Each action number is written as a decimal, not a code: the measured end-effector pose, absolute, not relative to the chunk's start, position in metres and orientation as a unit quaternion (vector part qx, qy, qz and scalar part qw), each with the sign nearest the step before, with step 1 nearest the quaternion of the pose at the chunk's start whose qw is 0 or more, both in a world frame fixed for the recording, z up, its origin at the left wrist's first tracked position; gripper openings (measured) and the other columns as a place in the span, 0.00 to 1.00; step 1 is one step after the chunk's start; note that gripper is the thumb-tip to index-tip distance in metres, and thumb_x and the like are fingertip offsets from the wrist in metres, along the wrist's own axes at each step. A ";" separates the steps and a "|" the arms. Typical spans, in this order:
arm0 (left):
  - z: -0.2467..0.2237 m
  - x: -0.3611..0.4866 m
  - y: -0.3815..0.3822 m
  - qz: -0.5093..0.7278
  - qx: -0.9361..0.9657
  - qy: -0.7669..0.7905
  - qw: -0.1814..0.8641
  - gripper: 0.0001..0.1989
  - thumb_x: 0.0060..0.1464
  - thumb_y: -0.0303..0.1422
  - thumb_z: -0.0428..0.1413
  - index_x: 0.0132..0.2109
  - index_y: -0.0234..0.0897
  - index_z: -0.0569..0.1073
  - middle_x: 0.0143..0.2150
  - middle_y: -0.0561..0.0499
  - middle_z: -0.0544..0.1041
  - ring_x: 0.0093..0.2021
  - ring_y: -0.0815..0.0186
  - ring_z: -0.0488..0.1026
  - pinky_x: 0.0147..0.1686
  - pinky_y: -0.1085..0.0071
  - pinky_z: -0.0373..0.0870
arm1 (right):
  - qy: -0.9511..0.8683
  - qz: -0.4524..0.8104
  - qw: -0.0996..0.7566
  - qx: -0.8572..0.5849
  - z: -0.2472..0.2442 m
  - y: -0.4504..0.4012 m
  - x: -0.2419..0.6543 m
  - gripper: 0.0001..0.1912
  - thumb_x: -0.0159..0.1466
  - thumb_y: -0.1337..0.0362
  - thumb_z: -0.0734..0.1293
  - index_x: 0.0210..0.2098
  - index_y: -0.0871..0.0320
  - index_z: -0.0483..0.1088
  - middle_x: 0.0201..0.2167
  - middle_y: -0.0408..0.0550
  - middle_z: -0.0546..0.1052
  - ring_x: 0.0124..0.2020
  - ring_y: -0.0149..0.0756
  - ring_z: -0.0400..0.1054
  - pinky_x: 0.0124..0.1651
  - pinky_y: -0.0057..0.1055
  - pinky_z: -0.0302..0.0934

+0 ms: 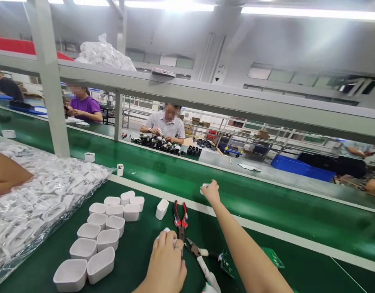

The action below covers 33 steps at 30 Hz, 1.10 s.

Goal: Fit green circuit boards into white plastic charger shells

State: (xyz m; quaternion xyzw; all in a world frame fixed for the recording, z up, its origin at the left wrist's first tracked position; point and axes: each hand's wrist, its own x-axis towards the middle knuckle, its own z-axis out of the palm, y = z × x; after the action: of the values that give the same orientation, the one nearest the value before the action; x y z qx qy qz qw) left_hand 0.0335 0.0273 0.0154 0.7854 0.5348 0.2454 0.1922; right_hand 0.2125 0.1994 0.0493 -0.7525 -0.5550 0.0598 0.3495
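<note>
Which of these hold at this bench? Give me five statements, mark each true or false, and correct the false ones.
The left hand wears a ring. True.
The right hand grips the red-and-black pliers. False: it pinches a small white part, and the pliers lie on the green work surface.
White rounded cups stand open side up. True.
The clear plastic bag of white parts lies right of the cups. False: it lies left of them.
A co-worker in a purple top sits beyond the far belt. True.
</note>
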 end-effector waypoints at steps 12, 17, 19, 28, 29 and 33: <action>0.029 -0.008 0.054 0.251 0.688 0.680 0.022 0.18 0.48 0.22 0.38 0.46 0.20 0.63 0.48 0.28 0.60 0.44 0.45 0.58 0.34 0.54 0.60 | -0.655 0.087 0.207 -0.722 0.067 0.150 0.227 0.14 0.58 0.63 0.60 0.43 0.60 0.61 0.45 0.48 0.64 0.44 0.36 0.61 0.44 0.40 0.56; 0.024 -0.037 0.067 0.239 0.649 0.722 0.002 0.18 0.48 0.20 0.36 0.36 0.16 0.68 0.44 0.25 0.61 0.42 0.43 0.59 0.32 0.54 0.60 | -0.693 0.135 0.142 -0.693 0.082 0.048 0.230 0.09 0.56 0.66 0.59 0.37 0.60 0.65 0.32 0.45 0.71 0.33 0.31 0.65 0.36 0.30 0.58; 0.024 -0.036 0.064 0.235 0.667 0.707 0.003 0.18 0.49 0.22 0.36 0.35 0.17 0.69 0.44 0.25 0.61 0.42 0.41 0.58 0.32 0.53 0.60 | -0.707 0.167 0.111 -0.678 0.082 0.010 0.221 0.08 0.55 0.65 0.59 0.34 0.58 0.66 0.24 0.42 0.70 0.26 0.30 0.64 0.29 0.26 0.58; 0.049 0.004 0.011 0.201 0.911 0.335 0.135 0.08 0.47 0.27 0.43 0.32 0.37 0.67 0.51 0.48 0.60 0.40 0.63 0.66 0.39 0.68 0.62 | -0.744 0.021 0.041 -0.666 0.031 -0.052 0.168 0.23 0.46 0.69 0.65 0.43 0.62 0.64 0.37 0.53 0.69 0.37 0.45 0.63 0.37 0.39 0.60; 0.048 0.005 0.007 0.195 0.919 0.299 0.166 0.07 0.46 0.26 0.44 0.31 0.37 0.66 0.51 0.48 0.60 0.39 0.63 0.67 0.37 0.68 0.63 | -0.747 0.012 0.044 -0.664 0.026 -0.054 0.166 0.22 0.47 0.71 0.64 0.43 0.62 0.64 0.37 0.53 0.69 0.37 0.44 0.63 0.38 0.39 0.60; 0.038 0.004 0.004 0.157 0.917 0.270 0.247 0.05 0.39 0.24 0.46 0.26 0.37 0.64 0.47 0.48 0.63 0.37 0.62 0.68 0.32 0.71 0.62 | -0.761 0.044 0.082 -0.642 0.021 -0.062 0.164 0.21 0.48 0.71 0.62 0.42 0.59 0.64 0.38 0.51 0.70 0.39 0.42 0.64 0.40 0.37 0.60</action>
State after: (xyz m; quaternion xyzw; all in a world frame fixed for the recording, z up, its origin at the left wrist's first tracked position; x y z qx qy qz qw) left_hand 0.0044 0.0043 0.0376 0.9173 0.2698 0.1573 0.2471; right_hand 0.1642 -0.0621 0.0212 -0.6420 -0.7610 0.0442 0.0819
